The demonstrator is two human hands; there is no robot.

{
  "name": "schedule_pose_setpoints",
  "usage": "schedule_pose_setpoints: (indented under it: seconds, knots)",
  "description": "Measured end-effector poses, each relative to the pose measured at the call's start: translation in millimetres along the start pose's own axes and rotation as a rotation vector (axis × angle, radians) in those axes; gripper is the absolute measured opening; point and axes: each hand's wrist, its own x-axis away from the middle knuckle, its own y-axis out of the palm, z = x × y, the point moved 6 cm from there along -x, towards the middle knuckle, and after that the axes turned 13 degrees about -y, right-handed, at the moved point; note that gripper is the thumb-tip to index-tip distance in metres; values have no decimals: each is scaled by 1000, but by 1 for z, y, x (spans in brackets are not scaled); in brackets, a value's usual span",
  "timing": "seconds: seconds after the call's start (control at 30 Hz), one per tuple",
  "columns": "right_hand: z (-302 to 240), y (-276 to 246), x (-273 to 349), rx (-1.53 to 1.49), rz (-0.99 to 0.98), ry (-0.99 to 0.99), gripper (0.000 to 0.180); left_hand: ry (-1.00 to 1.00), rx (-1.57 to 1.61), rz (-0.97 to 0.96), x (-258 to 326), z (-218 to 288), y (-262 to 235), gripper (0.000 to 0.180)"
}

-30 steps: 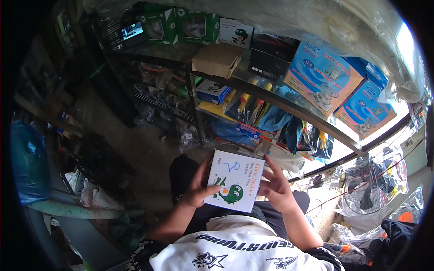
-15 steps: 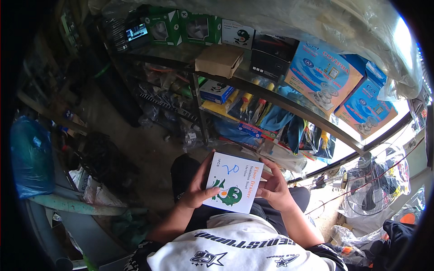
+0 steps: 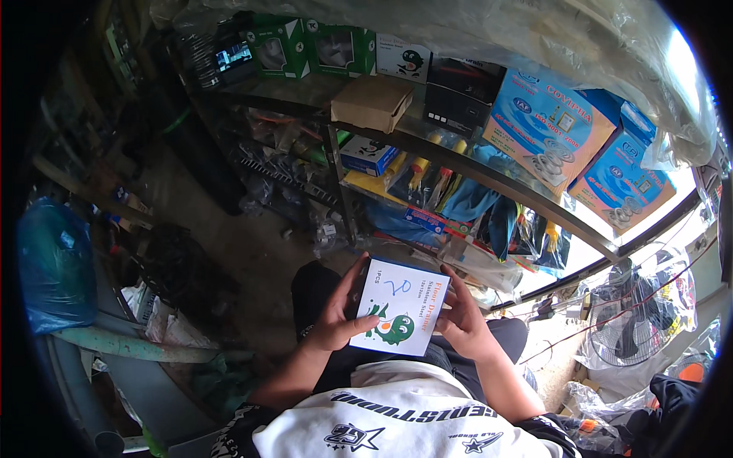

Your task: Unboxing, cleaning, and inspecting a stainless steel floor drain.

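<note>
Between my hands, over my lap, is a white floor drain box [image 3: 403,305] with a green cartoon figure and a blue handwritten mark on its face. My left hand [image 3: 340,317] grips its left side, the thumb lying across the front and the fingers behind it. Along the right edge, my right hand [image 3: 463,319] holds the box with fingers bent around that side. The printed face is turned up toward me, its lettering running sideways. What lies behind the box is hidden.
Ahead is a shelf rack with a brown carton [image 3: 372,103], a black box [image 3: 460,95], green boxes [image 3: 341,49] and a large blue carton [image 3: 546,130]. A plastic-wrapped fan [image 3: 630,320] stands at the right. A blue plastic bag [image 3: 55,263] and a pale green pipe [image 3: 137,345] are at the left.
Both hands and the box have shifted slightly to the right in the picture, and the box is tipped a little differently. My grip on it looks the same.
</note>
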Motion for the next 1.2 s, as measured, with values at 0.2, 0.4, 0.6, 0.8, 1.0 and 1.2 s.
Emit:
schedule_pose_setpoints:
  seconds: [0.2, 0.4, 0.6, 0.8, 1.0, 1.2]
  knots:
    - [-4, 1, -1, 2, -5, 2, 85, -35, 60, 1, -1, -4, -2, 99]
    - [-8, -2, 0, -101, 29, 56, 86, -26, 74, 11, -4, -14, -3, 98]
    - [-6, -5, 3, -149, 71, 106, 84, -90, 183, 20, -1, -23, -2, 98]
    - [-4, -5, 5, -164, 91, 78, 81, -67, 168, 12, -2, -20, 0, 97]
    - [-2, -9, 2, -132, 55, 84, 82, -104, 206, -3, -2, -23, 0, 96]
    - [-2, -12, 2, -111, 50, 83, 83, -88, 176, -27, -6, -18, 2, 95]
